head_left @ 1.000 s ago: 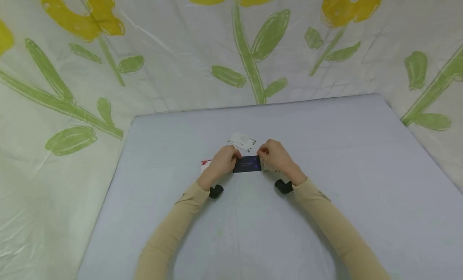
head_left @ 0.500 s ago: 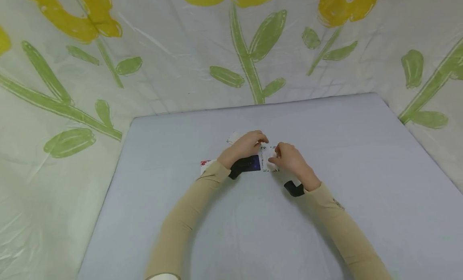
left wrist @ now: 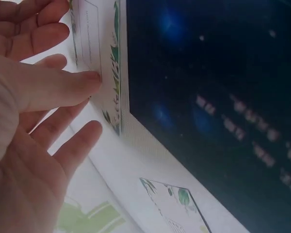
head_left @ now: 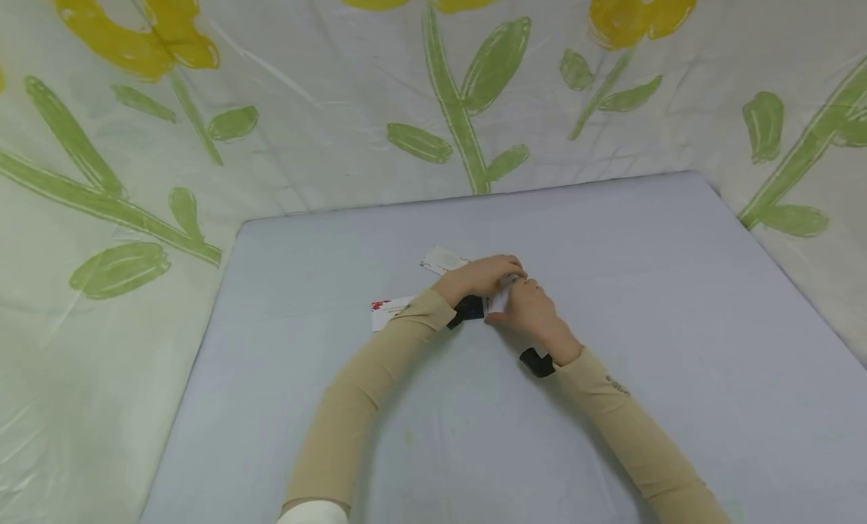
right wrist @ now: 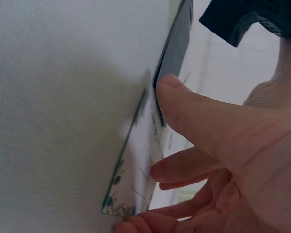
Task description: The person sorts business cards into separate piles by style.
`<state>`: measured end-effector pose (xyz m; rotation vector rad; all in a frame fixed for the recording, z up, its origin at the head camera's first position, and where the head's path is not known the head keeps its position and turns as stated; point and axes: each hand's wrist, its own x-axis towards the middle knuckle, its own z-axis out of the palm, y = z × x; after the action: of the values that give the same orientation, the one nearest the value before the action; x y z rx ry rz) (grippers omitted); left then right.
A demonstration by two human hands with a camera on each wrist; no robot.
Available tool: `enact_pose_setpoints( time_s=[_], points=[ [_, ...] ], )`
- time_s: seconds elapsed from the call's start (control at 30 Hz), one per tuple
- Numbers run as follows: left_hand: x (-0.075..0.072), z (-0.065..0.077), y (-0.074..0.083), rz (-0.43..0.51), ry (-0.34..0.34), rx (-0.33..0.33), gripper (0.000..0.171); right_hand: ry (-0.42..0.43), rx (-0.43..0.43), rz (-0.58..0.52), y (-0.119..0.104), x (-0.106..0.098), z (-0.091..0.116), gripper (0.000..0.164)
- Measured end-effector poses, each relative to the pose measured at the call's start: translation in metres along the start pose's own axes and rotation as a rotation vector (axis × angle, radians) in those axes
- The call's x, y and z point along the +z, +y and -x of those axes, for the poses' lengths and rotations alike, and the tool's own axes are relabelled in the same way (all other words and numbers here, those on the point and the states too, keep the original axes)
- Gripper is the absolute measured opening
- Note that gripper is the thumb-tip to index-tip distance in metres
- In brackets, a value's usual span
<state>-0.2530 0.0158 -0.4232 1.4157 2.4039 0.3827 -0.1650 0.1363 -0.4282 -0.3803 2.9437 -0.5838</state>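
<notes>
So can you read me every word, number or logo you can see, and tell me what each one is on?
None can be made out:
Dark card: pale lines of print, too blurred to read.
Leaf-bordered card beside it: tiny print, too small to read.
Red-cornered card: any print too small to read.
Card farthest back: any print too small to read.

Nothing can be read: in the left wrist view, lettering (left wrist: 234,128) on the dark card (left wrist: 179,68), right, blurs; print (left wrist: 89,36) on the white card (left wrist: 106,53), upper left, is too small.
</notes>
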Motion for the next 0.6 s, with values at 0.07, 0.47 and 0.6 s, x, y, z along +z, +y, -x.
enact_pose_setpoints(
  time_s=[0.07, 0.47, 0.6],
  points=[
    [0.0, 0.0, 0.0, -0.007, -0.016, -0.003, 0.046, 0.02, 0.017, 0.022, -0.001, 0.002, 0.0, 0.083],
    [0.001, -0.003, -0.006, 0.033, -0.011, 0.011, 0.048, -0.087, 0.176, -0.087, 0.008, -0.009, -0.005, 0.07],
    [0.001, -0.002, -0.008, 0.06, 0.027, -0.005, 0.045, -0.136, 0.178, -0.153, 0.019, -0.015, -0.007, 0.059]
  ],
)
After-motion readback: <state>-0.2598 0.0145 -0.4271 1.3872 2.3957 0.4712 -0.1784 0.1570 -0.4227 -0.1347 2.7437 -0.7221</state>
